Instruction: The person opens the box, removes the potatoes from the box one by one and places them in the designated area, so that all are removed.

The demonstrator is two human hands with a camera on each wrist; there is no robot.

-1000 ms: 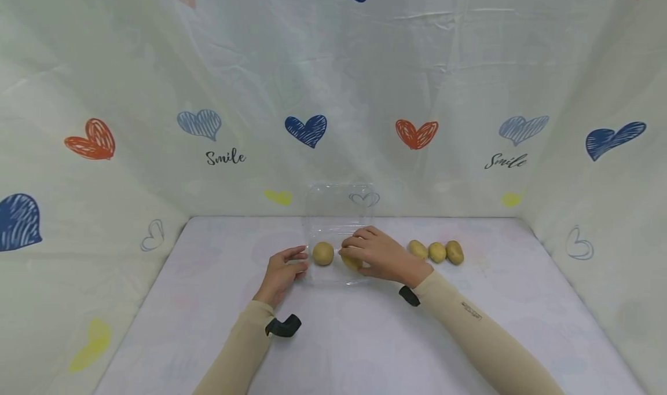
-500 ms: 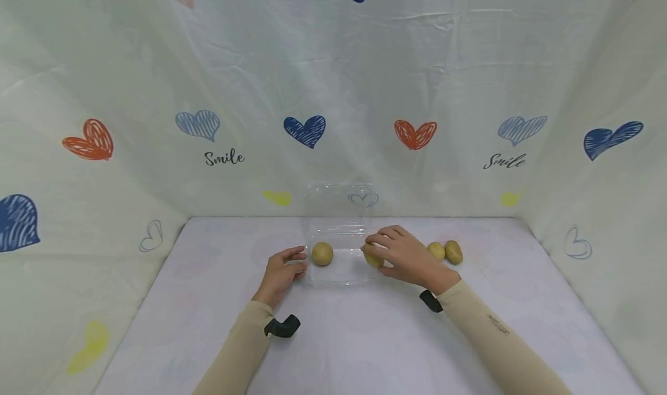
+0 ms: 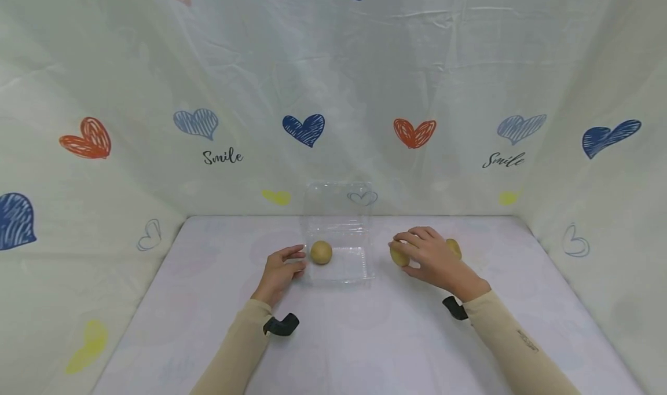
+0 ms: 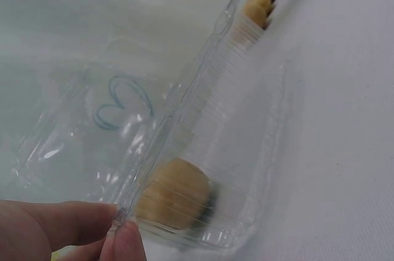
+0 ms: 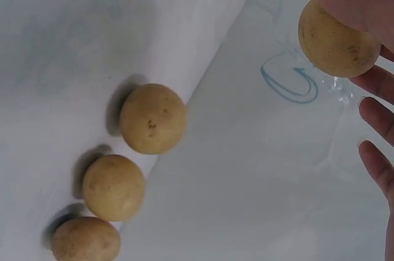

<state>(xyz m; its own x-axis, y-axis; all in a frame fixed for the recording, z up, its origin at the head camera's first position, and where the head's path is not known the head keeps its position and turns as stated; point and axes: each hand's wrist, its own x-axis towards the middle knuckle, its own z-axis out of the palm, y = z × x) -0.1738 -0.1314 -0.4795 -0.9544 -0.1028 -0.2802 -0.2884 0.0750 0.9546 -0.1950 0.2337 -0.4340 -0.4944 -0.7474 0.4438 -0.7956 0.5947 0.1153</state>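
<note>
A clear plastic clamshell box (image 3: 350, 263) stands with its lid raised at the back. One round potato (image 3: 321, 252) lies in its left part. At the left rim, my left hand (image 3: 278, 275) pinches the box's edge between thumb and fingers, plainest in the left wrist view. To the right of the box, my right hand (image 3: 436, 260) holds another potato (image 5: 338, 42) above the table, gripped by the thumb and fingertips. Three more potatoes sit in a row in the right wrist view, the nearest to the hand being a roundish potato (image 5: 152, 119).
In the head view my right hand hides most of that row, with one potato (image 3: 454, 248) showing behind it. A white-covered table (image 3: 344, 343) lies beneath, and a sheet with printed hearts (image 3: 344, 82) rises as a wall behind the box.
Holding the potato, my right hand has moved rightward from over the box to beside the row of potatoes. My left hand stays at the box's left rim.
</note>
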